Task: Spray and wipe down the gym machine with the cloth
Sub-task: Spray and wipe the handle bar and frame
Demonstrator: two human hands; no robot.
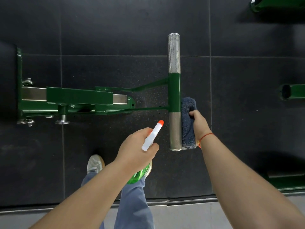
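1. Closest to us are our blue-grey trouser legs [133, 204] and one pale shoe [94, 163], down below our left hand.
2. Our left hand [137, 146] is curled tight round the spray bottle [152, 135]. The bottle has a white top with an orange tip. Its see-through green body pokes out under our palm. The tip points up and to the right from our fingers, toward the bar.
3. Our right hand [198, 123] grips the cloth [188, 123] by its right side. The cloth is dark blue-grey, fluffy, and folded into a long pad. A thin red string [205, 136] sits on that wrist.
4. Just left of our right fingers, the cloth lies right against the bar [174, 55]. The bar is bumpy silver metal at both ends and shiny green in the middle. The cloth sits along the near silver end and part of the green.
5. Further left of that grip, two thin green rods join the bar to the rest of the gym machine [79, 98]. It is a thick green arm with a silver square tube, bolts and a round silver knob.
6. Under it all is a dark tiled floor [115, 30]. More green parts [295, 90] stand far off to the right of our right hand.
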